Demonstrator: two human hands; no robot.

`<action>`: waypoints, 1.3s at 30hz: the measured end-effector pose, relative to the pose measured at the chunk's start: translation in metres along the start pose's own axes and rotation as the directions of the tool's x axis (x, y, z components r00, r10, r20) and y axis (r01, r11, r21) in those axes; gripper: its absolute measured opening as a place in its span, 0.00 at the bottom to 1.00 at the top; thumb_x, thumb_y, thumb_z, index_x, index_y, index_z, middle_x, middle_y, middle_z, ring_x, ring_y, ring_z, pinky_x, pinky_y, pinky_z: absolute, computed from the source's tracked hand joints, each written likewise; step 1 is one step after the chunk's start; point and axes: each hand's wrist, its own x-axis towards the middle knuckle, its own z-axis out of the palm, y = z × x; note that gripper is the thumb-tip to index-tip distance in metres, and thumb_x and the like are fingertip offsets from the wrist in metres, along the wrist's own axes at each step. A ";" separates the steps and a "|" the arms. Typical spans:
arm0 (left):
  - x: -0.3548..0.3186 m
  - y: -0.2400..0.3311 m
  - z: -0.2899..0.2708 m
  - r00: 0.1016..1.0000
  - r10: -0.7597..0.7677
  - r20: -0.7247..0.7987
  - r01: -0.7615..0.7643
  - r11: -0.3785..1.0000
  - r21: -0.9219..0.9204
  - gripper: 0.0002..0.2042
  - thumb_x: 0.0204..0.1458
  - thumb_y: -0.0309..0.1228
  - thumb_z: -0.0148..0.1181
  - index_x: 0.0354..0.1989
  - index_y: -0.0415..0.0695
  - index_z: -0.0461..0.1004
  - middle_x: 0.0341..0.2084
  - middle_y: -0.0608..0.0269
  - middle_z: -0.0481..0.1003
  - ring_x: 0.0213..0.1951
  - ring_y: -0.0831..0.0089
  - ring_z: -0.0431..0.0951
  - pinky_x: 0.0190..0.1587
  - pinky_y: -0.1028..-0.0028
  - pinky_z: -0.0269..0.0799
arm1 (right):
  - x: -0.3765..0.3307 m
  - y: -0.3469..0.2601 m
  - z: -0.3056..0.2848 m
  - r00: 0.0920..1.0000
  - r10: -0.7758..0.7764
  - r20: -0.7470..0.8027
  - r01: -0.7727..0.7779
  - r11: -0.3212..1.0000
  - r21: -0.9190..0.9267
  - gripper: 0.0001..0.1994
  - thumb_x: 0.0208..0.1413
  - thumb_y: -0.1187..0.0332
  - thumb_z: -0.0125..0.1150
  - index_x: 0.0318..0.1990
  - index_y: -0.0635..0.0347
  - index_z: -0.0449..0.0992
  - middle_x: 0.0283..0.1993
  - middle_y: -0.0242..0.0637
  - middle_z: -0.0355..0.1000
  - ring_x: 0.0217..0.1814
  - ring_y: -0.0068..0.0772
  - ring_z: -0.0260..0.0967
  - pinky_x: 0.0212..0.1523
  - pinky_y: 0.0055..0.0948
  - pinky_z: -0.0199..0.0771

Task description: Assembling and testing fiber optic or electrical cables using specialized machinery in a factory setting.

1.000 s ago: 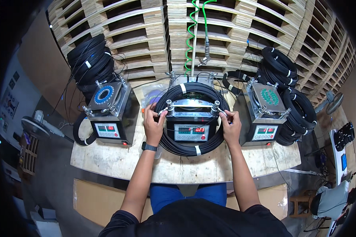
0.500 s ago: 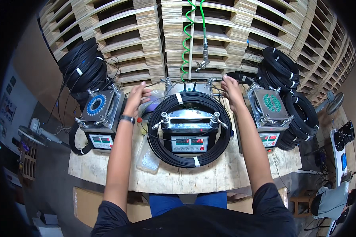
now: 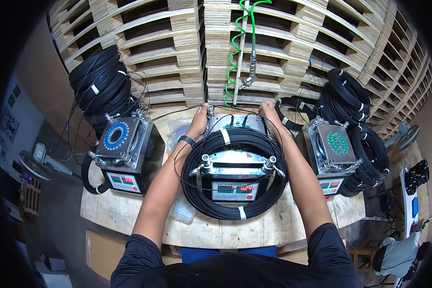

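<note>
A polishing-machine-like unit [image 3: 234, 188] with a metal clamping plate and a lit red display stands in front of me. A large coil of black cable [image 3: 197, 194], bound with white bands, hangs around it. My left hand [image 3: 198, 124] is closed at the rear left clamp knob [image 3: 210, 111], thumb up along it. My right hand [image 3: 270, 113] has its fingers curled at the rear right corner of the plate, where they cover the other clamp knob. Between my hands, small green connectors [image 3: 233, 125] sit along the plate, with black cables running into them.
Similar units stand at left [image 3: 124, 180] and right [image 3: 330, 185], holding a ring of blue connectors [image 3: 115, 136] and green connectors [image 3: 338, 143]. Black cable coils [image 3: 98, 84] are stacked behind. A green air hose [image 3: 231, 67] hangs before wooden pallets [image 3: 153, 53]. A clear plastic tray [image 3: 182, 210] lies on the table.
Both hands have moved inward, from open beside the middle unit to closed at its rear corners. My view has shifted slightly, and the middle display has changed.
</note>
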 end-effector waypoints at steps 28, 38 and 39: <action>-0.015 0.024 0.000 0.998 -0.021 -0.066 0.033 0.983 0.178 0.24 0.69 0.52 0.45 0.38 0.43 0.78 0.29 0.68 0.76 0.31 0.78 0.71 0.40 0.75 0.68 | -0.011 -0.004 0.008 0.999 -0.003 -0.044 0.006 0.997 0.073 0.26 0.63 0.57 0.55 0.59 0.69 0.59 0.49 0.40 0.67 0.49 0.32 0.69 0.55 0.31 0.69; -0.010 0.017 0.006 0.999 0.005 -0.035 -0.001 0.994 0.108 0.22 0.69 0.50 0.46 0.37 0.44 0.76 0.28 0.72 0.73 0.30 0.81 0.68 0.38 0.78 0.65 | 0.000 0.014 -0.007 0.999 -0.046 0.010 0.045 0.993 0.108 0.28 0.59 0.56 0.59 0.57 0.70 0.61 0.42 0.46 0.76 0.42 0.31 0.75 0.48 0.29 0.72; -0.007 0.014 0.010 1.000 -0.008 -0.020 0.008 1.000 0.017 0.22 0.69 0.50 0.46 0.38 0.43 0.76 0.29 0.71 0.73 0.31 0.80 0.69 0.39 0.78 0.65 | 0.003 0.019 -0.010 0.999 -0.041 -0.005 0.042 0.989 0.142 0.28 0.59 0.55 0.59 0.57 0.70 0.62 0.41 0.45 0.76 0.42 0.31 0.75 0.48 0.28 0.71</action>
